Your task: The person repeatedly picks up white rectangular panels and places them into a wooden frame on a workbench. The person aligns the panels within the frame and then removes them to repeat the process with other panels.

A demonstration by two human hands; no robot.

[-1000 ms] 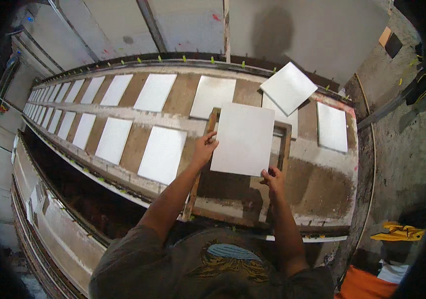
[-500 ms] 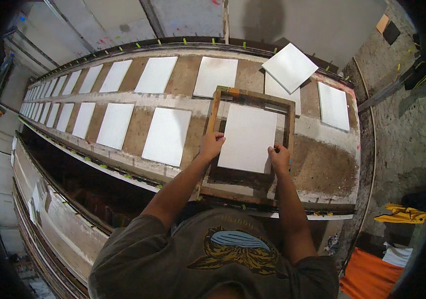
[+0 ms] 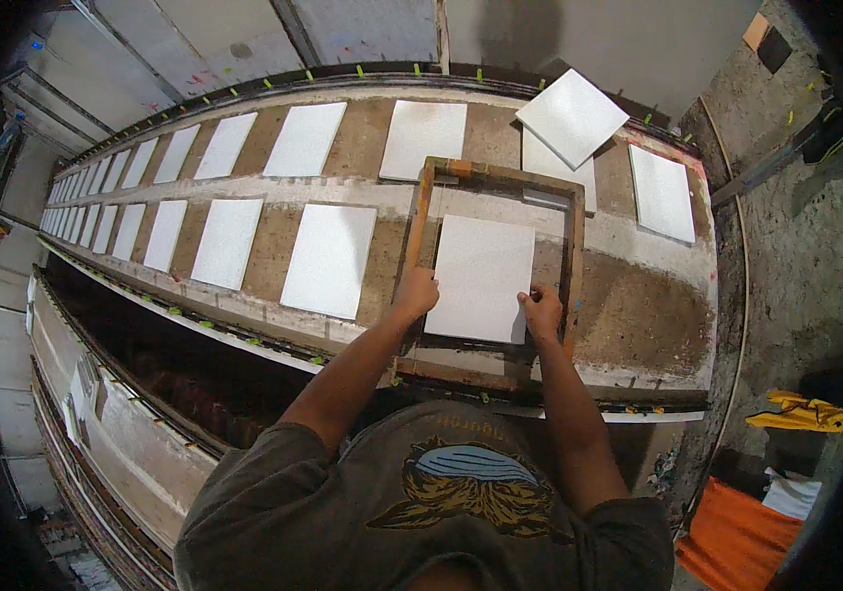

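Observation:
A thin white rectangular panel [image 3: 483, 276] is within the opening of a worn wooden frame [image 3: 419, 227], near the table's front edge. My left hand [image 3: 418, 293] is closed at the panel's left edge, its fingertips curled and partly hidden. At the right edge, my right hand [image 3: 542, 314] pinches the panel between thumb and fingers. The panel's near edge lies close to the frame's near bar. Whether it rests flat on the table or is slightly raised, I cannot tell.
More white panels lie in two rows along the long brown-stained table [image 3: 643, 305], running far left. At the back right, a tilted white panel [image 3: 572, 118] overlaps another. Rails with green clips edge the table. Orange cloth [image 3: 737, 532] and yellow cloth [image 3: 801, 411] are at right.
The panel between my hands has moved slightly left and toward me within the frame. Both hands have moved with it, the right one a little leftward. The view has shifted slightly.

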